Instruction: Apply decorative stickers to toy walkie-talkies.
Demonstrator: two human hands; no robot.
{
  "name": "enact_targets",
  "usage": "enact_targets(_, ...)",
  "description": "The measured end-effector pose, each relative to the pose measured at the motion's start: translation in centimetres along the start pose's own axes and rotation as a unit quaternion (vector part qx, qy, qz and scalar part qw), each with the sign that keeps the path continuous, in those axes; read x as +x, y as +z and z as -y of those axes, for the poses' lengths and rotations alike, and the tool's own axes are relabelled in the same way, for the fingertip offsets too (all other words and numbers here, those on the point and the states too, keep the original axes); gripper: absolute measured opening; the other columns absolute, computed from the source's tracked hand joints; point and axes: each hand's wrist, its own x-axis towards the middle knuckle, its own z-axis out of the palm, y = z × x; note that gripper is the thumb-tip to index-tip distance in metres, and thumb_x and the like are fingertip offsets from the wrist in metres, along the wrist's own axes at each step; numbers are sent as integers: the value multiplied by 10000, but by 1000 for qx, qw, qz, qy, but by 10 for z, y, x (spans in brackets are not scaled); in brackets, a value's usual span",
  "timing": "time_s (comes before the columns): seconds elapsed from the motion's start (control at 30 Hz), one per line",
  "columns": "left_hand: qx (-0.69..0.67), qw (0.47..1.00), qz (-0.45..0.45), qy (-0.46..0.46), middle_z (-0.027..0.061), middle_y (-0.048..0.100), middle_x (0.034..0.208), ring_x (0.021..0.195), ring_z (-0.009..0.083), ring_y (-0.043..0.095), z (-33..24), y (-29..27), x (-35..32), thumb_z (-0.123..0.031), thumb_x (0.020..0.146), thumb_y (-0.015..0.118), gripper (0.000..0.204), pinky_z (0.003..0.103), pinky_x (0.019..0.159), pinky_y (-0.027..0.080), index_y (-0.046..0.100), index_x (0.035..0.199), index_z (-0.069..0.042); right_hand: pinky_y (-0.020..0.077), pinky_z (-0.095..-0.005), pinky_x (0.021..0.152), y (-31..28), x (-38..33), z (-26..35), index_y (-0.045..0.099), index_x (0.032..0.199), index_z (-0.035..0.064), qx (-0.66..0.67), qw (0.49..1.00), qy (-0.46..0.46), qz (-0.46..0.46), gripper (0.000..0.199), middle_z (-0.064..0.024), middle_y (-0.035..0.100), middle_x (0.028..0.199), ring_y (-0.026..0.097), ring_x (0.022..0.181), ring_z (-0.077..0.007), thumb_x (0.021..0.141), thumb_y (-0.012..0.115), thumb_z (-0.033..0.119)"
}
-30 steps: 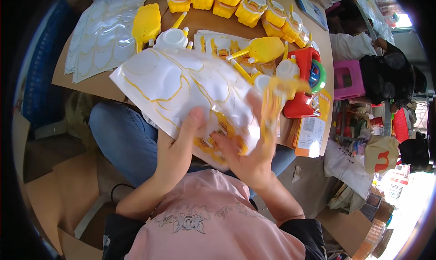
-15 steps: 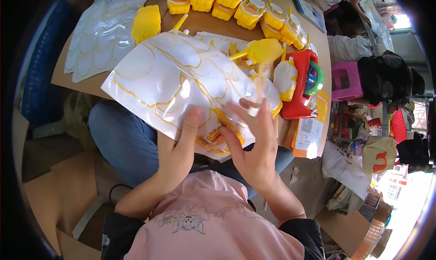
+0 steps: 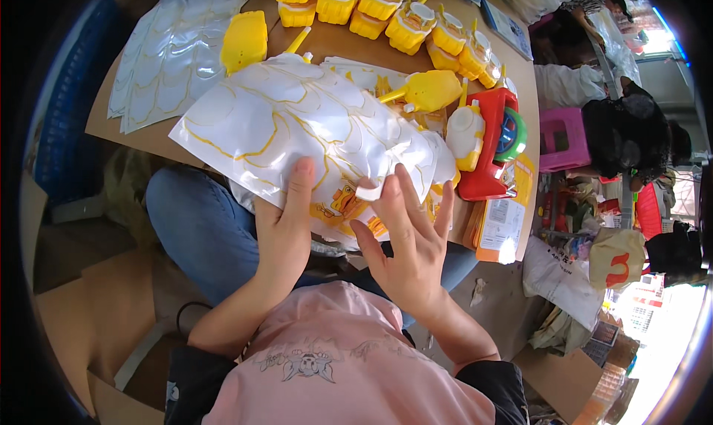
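Note:
A clear plastic blister sheet (image 3: 297, 121) with yellow outlines, backed by a printed card, is held tilted over the table's near edge. My left hand (image 3: 286, 224) grips its near edge, thumb on top. My right hand (image 3: 408, 239) is beside it to the right with fingers spread, its fingertips at the sheet's lower right corner. A small white bit (image 3: 369, 193) sits at the tip of the forefinger.
A row of yellow toys (image 3: 379, 5) lines the far side of the brown table (image 3: 111, 121). Clear blister trays (image 3: 171, 46) lie at the left, and a red toy (image 3: 494, 143) and a white-and-yellow toy (image 3: 466, 135) at the right. Printed cards (image 3: 505, 217) hang off the table edge. Another person (image 3: 594, 91) sits beyond a pink stool (image 3: 561, 139).
The blister sheet has turned and settled further right over the table. My right hand has dropped from a blurred yellow piece to the sheet's corner, fingers spread.

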Motion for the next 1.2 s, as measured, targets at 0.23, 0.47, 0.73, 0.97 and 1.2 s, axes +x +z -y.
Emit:
enact_targets(0.23, 24, 999, -39, -20, 101, 573, 1175, 1021, 158, 549, 5, -4, -1, -262, 978, 584, 427, 297, 861, 466, 512, 1255, 55, 476, -425, 772, -5, 0, 23, 279, 1485, 131, 144, 988, -54, 14, 965, -51, 705, 1014, 656, 781, -235, 683, 809, 46)
enact_targets(0.47, -53, 997, -53, 3, 85, 569, 1214, 1067, 152, 545, -4, -4, 2, -223, 985, 566, 375, 299, 895, 456, 526, 1254, 35, 492, -338, 730, -24, 4, 36, 323, 1431, -59, 380, 925, 27, 10, 855, -128, 669, 948, 653, 813, -271, 710, 778, -3)
enact_targets(0.73, 95, 976, -149, 130, 118, 586, 1246, 1094, 193, 586, -85, -96, 56, -117, 873, 696, 532, 328, 959, 459, 491, 1334, 53, 190, -469, 1158, -55, 30, -44, -19, 1507, 12, 117, 988, 88, -58, 1130, -155, 417, 1467, 309, 1406, -352, 731, 798, 101)
enact_targets(0.97, 338, 932, -129, -11, 121, 628, 1184, 1050, 201, 607, -162, -298, 187, -281, 813, 766, 609, 311, 892, 460, 528, 1283, 24, 311, -549, 1101, 1, 9, -113, 199, 1517, 130, -20, 996, 34, 77, 1037, -201, 213, 1561, 360, 1377, -366, 656, 769, 29)
enact_targets(1.2, 690, 665, -285, 28, 219, 500, 1347, 1180, 345, 536, -109, -286, 223, -445, 682, 827, 1110, 363, 1006, 421, 206, 1504, -28, 570, -412, 793, 19, 17, -100, 246, 1489, 98, 33, 992, 117, 37, 1047, -213, 182, 1557, 505, 1237, -391, 603, 803, 74)
